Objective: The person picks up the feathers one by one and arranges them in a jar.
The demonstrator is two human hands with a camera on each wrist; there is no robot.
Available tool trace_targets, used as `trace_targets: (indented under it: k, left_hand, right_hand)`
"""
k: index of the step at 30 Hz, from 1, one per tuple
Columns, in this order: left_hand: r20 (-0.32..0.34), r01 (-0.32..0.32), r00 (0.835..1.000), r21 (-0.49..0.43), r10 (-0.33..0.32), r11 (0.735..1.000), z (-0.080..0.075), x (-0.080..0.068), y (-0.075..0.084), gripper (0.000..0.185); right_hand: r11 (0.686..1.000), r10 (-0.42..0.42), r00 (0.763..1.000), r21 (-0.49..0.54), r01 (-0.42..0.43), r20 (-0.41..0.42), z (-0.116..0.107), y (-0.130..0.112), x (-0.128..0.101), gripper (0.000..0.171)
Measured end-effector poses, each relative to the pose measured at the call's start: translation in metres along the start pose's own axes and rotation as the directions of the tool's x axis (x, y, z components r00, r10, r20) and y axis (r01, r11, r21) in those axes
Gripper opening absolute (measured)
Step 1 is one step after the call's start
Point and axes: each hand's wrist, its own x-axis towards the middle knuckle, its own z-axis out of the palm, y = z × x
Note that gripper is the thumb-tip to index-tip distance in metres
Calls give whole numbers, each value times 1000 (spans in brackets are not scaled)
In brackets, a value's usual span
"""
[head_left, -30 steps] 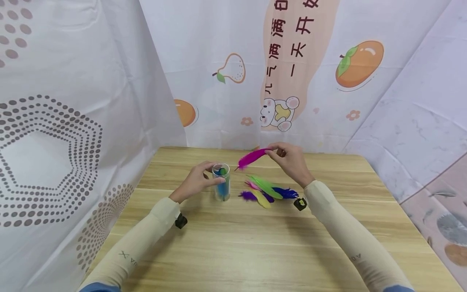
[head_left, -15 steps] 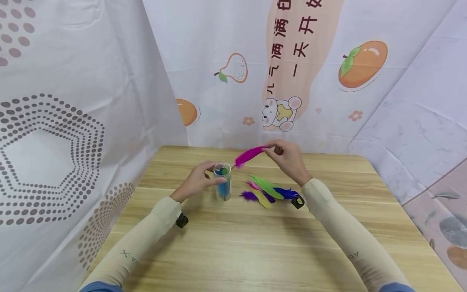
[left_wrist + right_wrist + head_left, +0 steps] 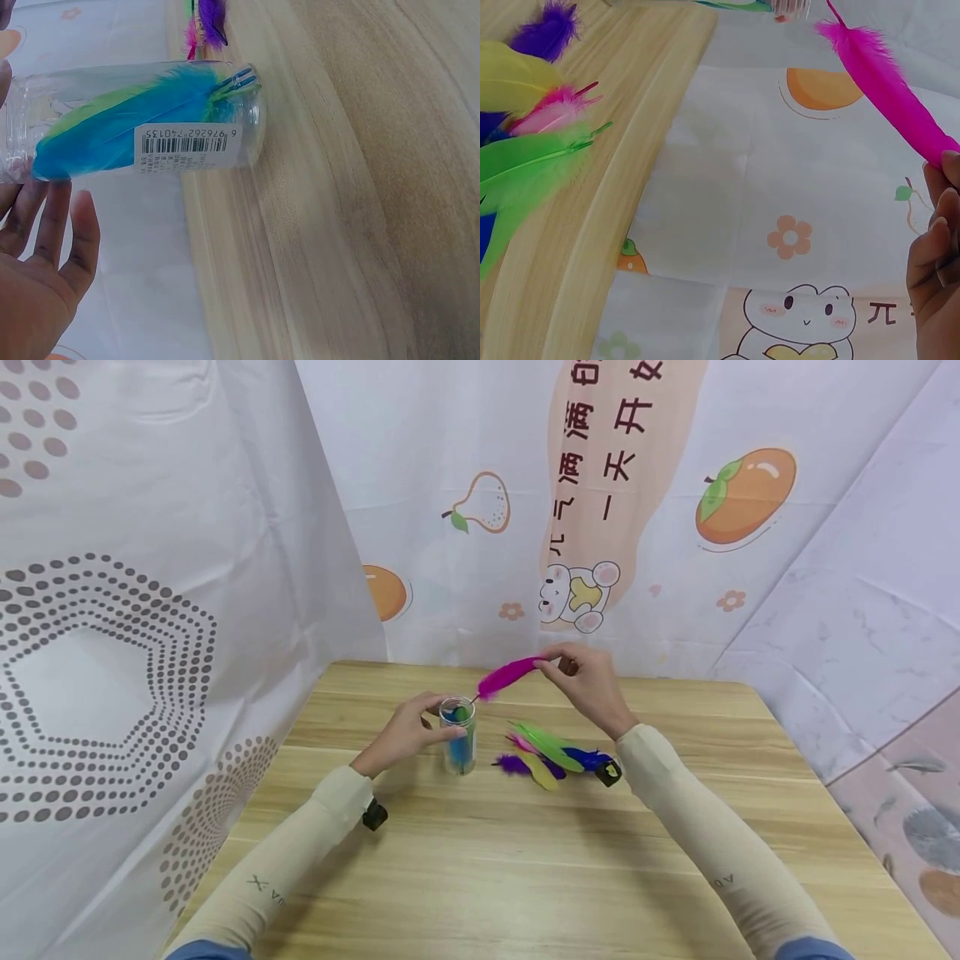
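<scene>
A clear jar (image 3: 459, 745) stands upright on the table, my left hand (image 3: 407, 732) gripping it near the top between thumb and fingers. Inside it lean blue feathers (image 3: 124, 131) and a green one; a barcode label (image 3: 187, 146) shows on its side. My right hand (image 3: 588, 687) pinches a magenta feather (image 3: 507, 677) by its broad tip. The quill points down and left, its end at the jar's rim; whether it is inside the mouth I cannot tell. Right of the jar lies a loose pile with a green feather (image 3: 551, 746), a yellow feather (image 3: 539, 771) and purple, pink and dark blue ones.
The wooden table (image 3: 480, 860) ends at a back edge just behind the jar. A printed cloth (image 3: 450, 602) hangs behind it, with more cloth at both sides. A small black wrist camera (image 3: 608, 772) sits close over the dark blue feather.
My right hand has moved left with the magenta feather, bringing the quill from beside the jar to its rim. The left hand keeps its grip on the jar.
</scene>
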Motion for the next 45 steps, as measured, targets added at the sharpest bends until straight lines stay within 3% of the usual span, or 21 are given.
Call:
trace_targets:
  k: [15,33,45]
  left_hand:
    - [3,22,1000,-7,-22,1000,0,-1,1,56]
    - [0,9,1000,13,-9,1000,-1,1,1,59]
    - [-9,-8,1000,4,8,1000,0,1,-3,59]
  right_hand:
    - [997,-72,997,17,71,29,19,-9,5,9]
    - [990,-138,981,2,139,136,38,-15,6,10]
    - [990,-139,967,18,139,215,49,-16,6,10]
